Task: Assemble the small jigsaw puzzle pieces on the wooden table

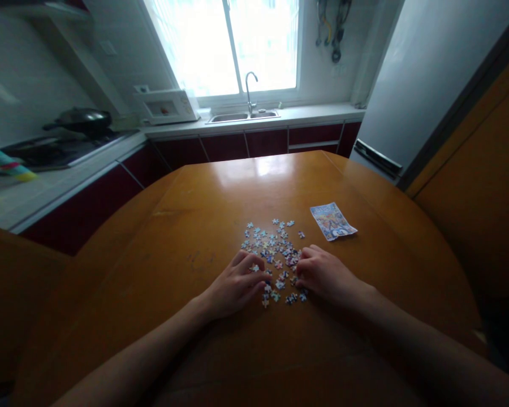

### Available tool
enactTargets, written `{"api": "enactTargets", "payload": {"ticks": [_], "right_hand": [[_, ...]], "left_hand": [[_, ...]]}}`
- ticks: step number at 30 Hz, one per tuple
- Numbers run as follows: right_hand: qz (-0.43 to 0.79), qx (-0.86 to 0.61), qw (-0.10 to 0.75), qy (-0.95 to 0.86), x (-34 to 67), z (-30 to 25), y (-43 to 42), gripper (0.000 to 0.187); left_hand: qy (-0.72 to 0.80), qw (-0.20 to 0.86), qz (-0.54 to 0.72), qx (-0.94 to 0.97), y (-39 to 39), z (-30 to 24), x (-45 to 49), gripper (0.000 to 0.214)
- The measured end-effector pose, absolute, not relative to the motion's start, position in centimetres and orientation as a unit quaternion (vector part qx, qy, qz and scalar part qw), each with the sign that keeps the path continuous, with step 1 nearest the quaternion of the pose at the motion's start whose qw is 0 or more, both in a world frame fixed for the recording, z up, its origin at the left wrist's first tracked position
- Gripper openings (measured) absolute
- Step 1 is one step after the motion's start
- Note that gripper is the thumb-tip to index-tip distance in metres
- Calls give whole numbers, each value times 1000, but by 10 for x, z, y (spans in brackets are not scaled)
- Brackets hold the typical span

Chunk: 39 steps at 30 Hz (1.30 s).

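Many small jigsaw puzzle pieces (pixel 265 244) lie in a loose heap on the wooden table, mostly pale blue at the far side and darker or mixed in colour nearer me. At the heap's left edge, my left hand (pixel 237 281) rests with bent fingers spread apart, their tips touching pieces. On the right side, my right hand (pixel 324 272) has its fingers curled in against the heap; whatever is under its fingertips is hidden. A few loose pieces (pixel 294 298) lie between the hands, towards me.
A creased, printed picture sheet (pixel 333 221) lies right of the heap on the round-ended table (pixel 186 209). Beyond stand a counter with a sink (pixel 241 116), a faucet (pixel 250 93) and a white microwave (pixel 169 107). A pan (pixel 82 120) sits on the stove at left; a fridge (pixel 411 85) stands right.
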State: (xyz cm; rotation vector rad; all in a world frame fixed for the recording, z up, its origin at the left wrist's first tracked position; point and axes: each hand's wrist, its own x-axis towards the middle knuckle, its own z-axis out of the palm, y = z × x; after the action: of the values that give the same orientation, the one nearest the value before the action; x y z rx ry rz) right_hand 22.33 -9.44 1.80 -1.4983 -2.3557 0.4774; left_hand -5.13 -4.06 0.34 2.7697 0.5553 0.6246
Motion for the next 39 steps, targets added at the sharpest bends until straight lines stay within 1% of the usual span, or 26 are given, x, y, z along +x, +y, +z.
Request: {"api": "enactTargets", "payload": {"ticks": [3,8,14,16,20,21,26,33,39], "right_hand": [[173,-517,135,-828,223,22,-95,14],[188,-521,118,-824,225,24,-95,12],[204,-541,110,-808,229,23,-94,32],[208,-539,106,-810,231,28,-94,30],[223,-519,91,-821,235,39,-95,8],[225,-513,90,-823,235,40,-95,6],[220,-498,101,-833,233,29,-96,10],[223,-553,94,-797,238,27,-97,7],[185,-571,106,-793,237,30,-97,9]], "left_hand": [[183,123,223,950,-40,1,-52,19],[179,127,224,949,-39,2,-51,20],[181,132,226,948,-39,2,-51,19],[183,132,224,948,-39,1,-51,19],[182,132,227,947,-39,1,-51,19],[181,132,229,947,-39,1,-51,19],[177,134,232,947,-37,1,-52,20],[178,134,232,947,-37,3,-51,20],[178,139,235,946,-37,3,-52,20]]}}
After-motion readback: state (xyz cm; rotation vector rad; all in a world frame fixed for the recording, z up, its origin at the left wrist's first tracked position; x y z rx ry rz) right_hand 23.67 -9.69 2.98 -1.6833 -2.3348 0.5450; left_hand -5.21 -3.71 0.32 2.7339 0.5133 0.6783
